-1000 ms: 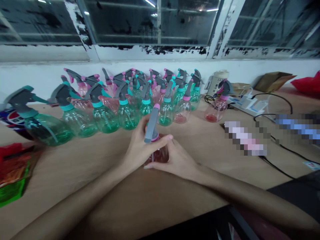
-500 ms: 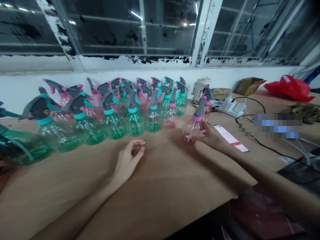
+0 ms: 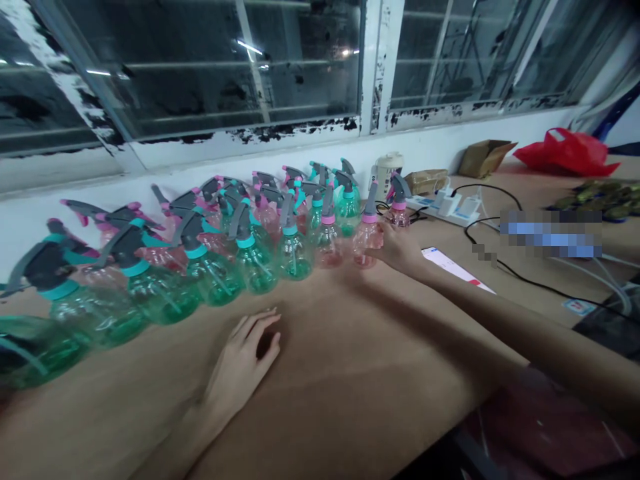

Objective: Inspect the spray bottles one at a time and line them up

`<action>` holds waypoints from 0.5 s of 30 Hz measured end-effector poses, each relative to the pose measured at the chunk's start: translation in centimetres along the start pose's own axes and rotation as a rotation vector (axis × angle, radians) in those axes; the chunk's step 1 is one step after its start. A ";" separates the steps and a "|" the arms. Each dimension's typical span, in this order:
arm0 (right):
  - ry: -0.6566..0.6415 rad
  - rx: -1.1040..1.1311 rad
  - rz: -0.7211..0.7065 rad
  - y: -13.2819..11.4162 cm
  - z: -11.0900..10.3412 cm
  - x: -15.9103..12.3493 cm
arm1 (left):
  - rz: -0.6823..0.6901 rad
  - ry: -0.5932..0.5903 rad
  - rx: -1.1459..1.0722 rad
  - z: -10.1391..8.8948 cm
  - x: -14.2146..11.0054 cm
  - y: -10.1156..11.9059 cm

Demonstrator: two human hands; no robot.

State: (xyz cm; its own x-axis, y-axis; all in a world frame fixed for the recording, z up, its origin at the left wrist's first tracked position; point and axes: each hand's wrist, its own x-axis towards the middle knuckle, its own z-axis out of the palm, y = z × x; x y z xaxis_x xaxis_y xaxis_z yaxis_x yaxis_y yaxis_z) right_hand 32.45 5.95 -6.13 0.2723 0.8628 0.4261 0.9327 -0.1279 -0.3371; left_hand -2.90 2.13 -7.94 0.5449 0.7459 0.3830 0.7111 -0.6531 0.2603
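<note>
A pink spray bottle [image 3: 367, 235] with a grey trigger stands on the wooden table [image 3: 350, 373] at the right end of a long row of green and pink spray bottles [image 3: 250, 257]. My right hand [image 3: 399, 249] reaches out to it, its fingers curled round the bottle's right side. Nearer to me, my left hand [image 3: 245, 357] rests on the bare tabletop with its fingers loosely stretched and nothing in it. It lies just in front of the green bottles.
Another pink bottle [image 3: 400, 202] stands behind the held one. A phone [image 3: 457, 268] lies right of my right hand. Further back are a power strip [image 3: 450, 203] with black cables, a white jar [image 3: 387, 175], a cardboard box [image 3: 483, 157] and a red bag [image 3: 565, 152].
My right hand carried the pink bottle from in front of me to the right end of the row and set it down. My left hand let go and sank flat onto the table.
</note>
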 end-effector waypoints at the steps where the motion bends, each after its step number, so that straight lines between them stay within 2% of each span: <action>1: 0.002 -0.017 0.005 -0.3 -0.1 0.2 | -0.005 -0.004 0.002 0.0 0.0 0.1; 8: 0.023 -0.012 0.076 -1.5 0.7 1.3 | -0.023 -0.015 0.000 -0.2 0.0 0.5; 12: 0.157 0.063 0.026 -0.9 0.6 -0.5 | -0.025 -0.011 0.003 -0.2 0.0 0.6; 15: 0.218 0.143 -0.029 0.7 -0.3 -2.3 | -0.019 -0.024 -0.001 -0.1 0.0 0.5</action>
State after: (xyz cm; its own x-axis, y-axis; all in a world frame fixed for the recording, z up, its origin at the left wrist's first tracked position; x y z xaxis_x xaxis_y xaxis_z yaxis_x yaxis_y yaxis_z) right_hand 32.54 3.78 -7.09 0.3047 0.7374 0.6028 0.9021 -0.0204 -0.4311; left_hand -2.59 1.77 -7.75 0.5419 0.7613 0.3561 0.7210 -0.6388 0.2685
